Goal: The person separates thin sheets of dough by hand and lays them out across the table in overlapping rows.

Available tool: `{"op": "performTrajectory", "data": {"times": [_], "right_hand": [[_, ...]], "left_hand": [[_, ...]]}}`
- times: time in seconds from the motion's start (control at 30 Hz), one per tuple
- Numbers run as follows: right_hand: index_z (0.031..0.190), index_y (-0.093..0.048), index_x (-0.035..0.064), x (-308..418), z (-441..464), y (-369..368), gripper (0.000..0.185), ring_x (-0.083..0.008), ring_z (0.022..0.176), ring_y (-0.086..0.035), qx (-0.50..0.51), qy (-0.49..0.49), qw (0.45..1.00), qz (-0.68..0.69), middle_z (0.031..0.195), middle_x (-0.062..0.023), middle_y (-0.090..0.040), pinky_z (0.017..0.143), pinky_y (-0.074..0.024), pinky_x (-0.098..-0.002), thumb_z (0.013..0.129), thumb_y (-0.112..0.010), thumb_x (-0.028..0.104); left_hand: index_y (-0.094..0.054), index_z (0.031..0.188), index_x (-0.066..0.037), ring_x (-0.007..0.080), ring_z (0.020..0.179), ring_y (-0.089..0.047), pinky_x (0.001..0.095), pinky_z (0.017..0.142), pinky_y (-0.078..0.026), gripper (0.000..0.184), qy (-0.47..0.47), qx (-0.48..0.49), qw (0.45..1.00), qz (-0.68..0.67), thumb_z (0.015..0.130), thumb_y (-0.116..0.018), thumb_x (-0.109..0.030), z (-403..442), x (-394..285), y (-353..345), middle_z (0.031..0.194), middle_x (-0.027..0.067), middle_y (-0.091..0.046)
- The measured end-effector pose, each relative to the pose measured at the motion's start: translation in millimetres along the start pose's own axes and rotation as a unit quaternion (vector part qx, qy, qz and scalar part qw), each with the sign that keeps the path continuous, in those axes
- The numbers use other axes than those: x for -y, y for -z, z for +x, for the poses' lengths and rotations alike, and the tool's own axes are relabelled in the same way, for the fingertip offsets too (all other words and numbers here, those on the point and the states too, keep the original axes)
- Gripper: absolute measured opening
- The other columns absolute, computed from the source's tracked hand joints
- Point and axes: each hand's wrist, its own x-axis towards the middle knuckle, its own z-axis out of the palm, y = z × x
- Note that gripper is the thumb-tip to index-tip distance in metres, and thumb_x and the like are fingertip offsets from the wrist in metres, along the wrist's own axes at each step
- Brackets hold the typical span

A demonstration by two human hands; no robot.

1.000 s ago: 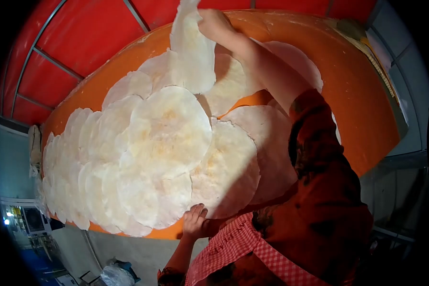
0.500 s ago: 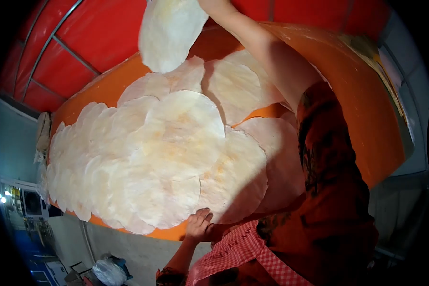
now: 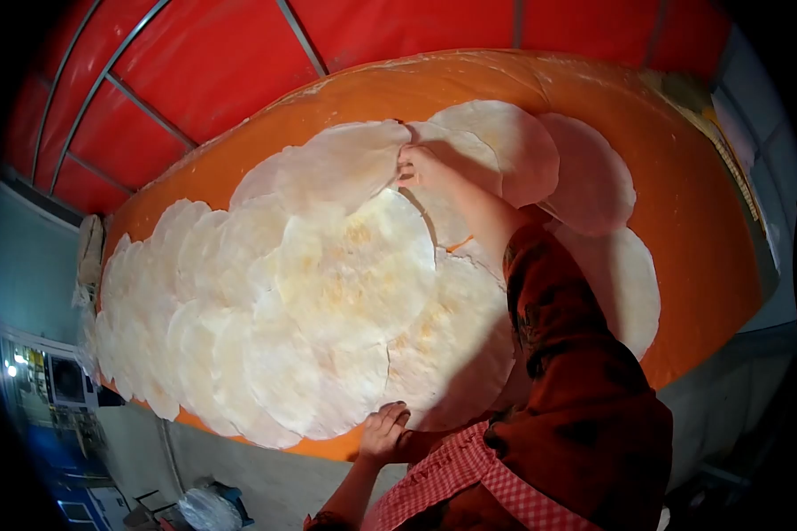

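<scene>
Thin round flatbreads (image 3: pixel 354 265), pale with yellowish patches, overlap in a wide layer on an orange cloth-covered table. My right hand (image 3: pixel 421 168) reaches across to the far side, its fingers pinched on the right edge of one flatbread (image 3: pixel 341 168), which lies over the far part of the pile. My left hand (image 3: pixel 384 430) rests at the near table edge beside the lowest flatbreads, fingers extended and touching the rim of one; it holds nothing that I can see.
The orange cloth (image 3: pixel 700 257) shows around the pile. Red sheeting on a metal frame (image 3: pixel 150 111) stands behind the table. A checked apron (image 3: pixel 452 469) covers my front. A clear plastic bag (image 3: pixel 208 509) is on the floor at lower left.
The flatbread in my right hand has come down from above the far edge onto the pile. More flatbreads at the right are uncovered by my arm. My left hand stays near the table edge.
</scene>
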Motion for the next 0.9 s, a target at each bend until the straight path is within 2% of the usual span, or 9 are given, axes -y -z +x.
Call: {"op": "performTrajectory", "data": {"times": [0.17,0.27,0.33,0.4,0.5,0.6,0.7,0.8,0.9], "right_hand": [[0.097,-0.062,0.0118,-50.1,32.4,20.0,0.021,-0.0231,0.092,-0.062,-0.185,-0.019,0.980,-0.066,0.093,-0.0066,-0.064,0.074,-0.0537,-0.0423,0.077,-0.058,0.008],[0.089,-0.064,0.0123,-101.5,78.0,56.0,0.018,-0.0226,0.088,-0.063,-0.367,0.097,0.836,-0.396,0.085,-0.0060,-0.065,0.073,-0.0530,-0.0395,0.072,-0.060,0.007],[0.079,-0.064,0.0100,-97.7,46.7,82.7,0.018,-0.0277,0.081,-0.061,-0.327,0.272,0.796,-0.430,0.076,-0.0090,-0.062,0.072,-0.0503,-0.0371,0.062,-0.064,0.005],[0.081,-0.064,0.0083,-80.4,15.9,100.2,0.016,-0.0295,0.084,-0.060,-0.372,0.241,0.787,-0.428,0.085,-0.0117,-0.062,0.074,-0.0494,-0.0373,0.065,-0.063,0.007],[0.080,-0.063,0.0044,-47.9,-38.1,136.8,0.008,-0.0294,0.090,-0.060,-0.498,0.213,0.598,-0.591,0.098,-0.0148,-0.061,0.077,-0.0488,-0.0374,0.074,-0.060,0.009],[0.077,-0.060,0.0019,-61.6,-37.7,182.4,0.011,-0.0287,0.075,-0.061,-0.485,0.140,0.670,-0.544,0.082,-0.0133,-0.060,0.065,-0.0506,-0.0402,0.079,-0.061,0.013],[0.075,-0.059,0.0022,-40.9,-38.4,187.8,0.022,-0.0247,0.057,-0.058,-0.293,0.043,0.916,-0.271,0.067,-0.0079,-0.056,0.048,-0.0468,-0.0418,0.080,-0.067,0.023],[0.071,-0.056,0.0038,-13.0,-49.3,166.3,0.028,-0.0208,0.048,-0.055,-0.164,-0.121,0.966,-0.159,0.059,-0.0041,-0.051,0.040,-0.0439,-0.0394,0.077,-0.072,0.027],[0.078,-0.063,0.0035,-0.5,-48.3,139.4,0.024,-0.0207,0.056,-0.061,-0.244,-0.080,0.906,-0.336,0.067,-0.0069,-0.061,0.040,-0.0436,-0.0340,0.077,-0.072,0.026]], "left_hand": [[-0.061,0.107,-0.005,0.0273,0.107,-0.058,0.0377,0.078,-0.043,0.036,0.017,0.020,1.000,0.003,0.072,-0.065,-0.016,0.4,-2.5,-0.1,0.119,0.0094,-0.057],[-0.062,0.108,-0.006,0.0271,0.108,-0.058,0.0374,0.079,-0.043,0.035,0.027,0.032,0.999,0.005,0.074,-0.062,-0.017,-0.6,1.6,-0.4,0.119,0.0092,-0.058],[-0.062,0.108,-0.007,0.0265,0.109,-0.057,0.0365,0.080,-0.042,0.036,0.024,0.011,1.000,0.003,0.074,-0.061,-0.018,-3.1,1.3,-4.6,0.120,0.0085,-0.057],[-0.062,0.108,-0.007,0.0263,0.110,-0.056,0.0362,0.080,-0.042,0.035,0.030,0.026,0.999,0.002,0.074,-0.061,-0.018,-5.1,3.5,-5.4,0.120,0.0080,-0.057],[-0.062,0.106,-0.009,0.0261,0.111,-0.056,0.0361,0.081,-0.042,0.034,0.049,0.036,0.998,-0.014,0.073,-0.061,-0.019,-7.7,3.6,-8.0,0.121,0.0071,-0.056],[-0.061,0.107,-0.009,0.0263,0.111,-0.056,0.0364,0.080,-0.042,0.035,0.041,0.027,0.999,-0.007,0.073,-0.062,-0.019,-2.0,1.1,-4.1,0.121,0.0068,-0.056],[-0.061,0.106,-0.008,0.0263,0.110,-0.056,0.0362,0.080,-0.042,0.034,0.030,0.016,0.999,0.003,0.073,-0.061,-0.019,-2.1,0.5,-4.6,0.120,0.0075,-0.056],[-0.062,0.105,-0.007,0.0265,0.109,-0.057,0.0360,0.080,-0.042,0.033,0.025,0.015,1.000,0.003,0.074,-0.061,-0.019,1.1,-2.7,-1.5,0.118,0.0085,-0.057],[-0.062,0.104,-0.006,0.0270,0.108,-0.058,0.0365,0.079,-0.042,0.031,0.014,0.012,1.000,0.008,0.075,-0.061,-0.019,1.8,-2.4,-0.6,0.116,0.0092,-0.059]]}}
